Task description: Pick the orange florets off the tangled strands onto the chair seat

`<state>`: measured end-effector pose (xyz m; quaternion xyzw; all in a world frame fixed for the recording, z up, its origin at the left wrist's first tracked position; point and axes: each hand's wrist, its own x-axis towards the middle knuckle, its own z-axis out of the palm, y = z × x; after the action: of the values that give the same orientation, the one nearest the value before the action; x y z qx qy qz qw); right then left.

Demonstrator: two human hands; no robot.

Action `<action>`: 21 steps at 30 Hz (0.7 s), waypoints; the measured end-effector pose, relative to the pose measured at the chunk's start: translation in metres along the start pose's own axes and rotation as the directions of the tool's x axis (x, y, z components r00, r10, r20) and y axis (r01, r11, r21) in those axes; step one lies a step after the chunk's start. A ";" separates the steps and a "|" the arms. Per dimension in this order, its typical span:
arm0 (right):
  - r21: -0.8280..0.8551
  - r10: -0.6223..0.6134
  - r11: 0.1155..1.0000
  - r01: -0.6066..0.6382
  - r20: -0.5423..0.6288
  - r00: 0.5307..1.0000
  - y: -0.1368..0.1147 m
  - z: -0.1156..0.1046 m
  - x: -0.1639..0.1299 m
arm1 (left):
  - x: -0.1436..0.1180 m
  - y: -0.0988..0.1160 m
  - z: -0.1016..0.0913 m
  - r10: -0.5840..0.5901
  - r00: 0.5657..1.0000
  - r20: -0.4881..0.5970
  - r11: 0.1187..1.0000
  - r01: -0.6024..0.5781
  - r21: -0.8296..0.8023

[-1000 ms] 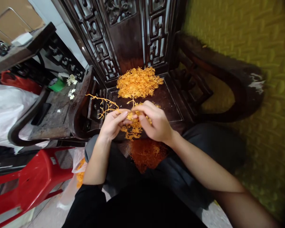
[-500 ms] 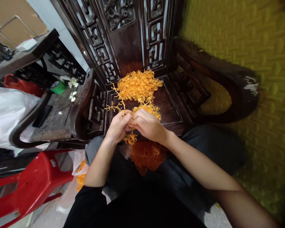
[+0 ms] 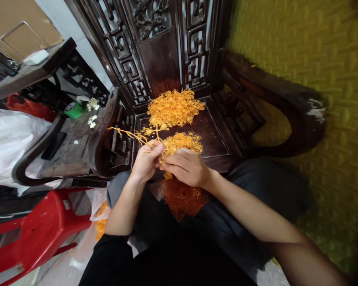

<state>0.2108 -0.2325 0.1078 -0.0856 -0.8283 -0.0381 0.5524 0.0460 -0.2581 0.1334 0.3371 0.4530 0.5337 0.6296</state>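
1. The left hand (image 3: 144, 161) pinches a thin orange branching sprig (image 3: 130, 135) that pokes out to its left.
2. The right hand (image 3: 187, 169), touching the left, seems closed on an orange fibrous clump (image 3: 181, 142); fingers hide the grip.
3. A larger orange pile (image 3: 174, 107) lies beyond both hands on the dark wooden chair seat (image 3: 214, 137).

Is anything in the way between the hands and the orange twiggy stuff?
No, nothing is in the way. The left hand already pinches an orange sprig, and the right hand rests on a small orange clump. The big orange pile lies farther back on the chair seat, with bare wood between.
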 end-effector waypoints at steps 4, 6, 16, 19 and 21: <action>0.188 0.075 0.981 -0.055 -0.097 0.993 -0.024 -0.005 0.004 | 0.017 0.001 -0.006 0.246 0.928 -0.280 0.962 -0.268 -0.043; 0.364 0.093 0.930 -0.052 -0.097 0.991 -0.034 -0.011 0.009 | 0.023 0.005 -0.012 0.254 0.914 -0.315 0.952 -0.295 -0.088; 0.753 0.919 -0.021 -0.658 0.274 0.283 0.024 -0.004 -0.004 | 0.008 0.000 -0.005 0.176 0.983 -0.055 0.983 -0.172 0.070; 0.589 0.877 0.034 -0.807 0.369 0.307 0.014 0.001 -0.005 | 0.009 -0.002 -0.004 0.202 0.977 -0.067 0.973 -0.192 0.130; 0.499 0.849 0.162 -0.852 0.370 0.378 0.010 0.002 -0.003 | 0.008 -0.002 -0.003 0.197 0.978 -0.069 0.969 -0.183 0.167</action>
<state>0.2117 -0.2222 0.1035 -0.3457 -0.5974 0.5513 0.4687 0.0442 -0.2509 0.1288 0.4053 0.4862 0.5675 0.5266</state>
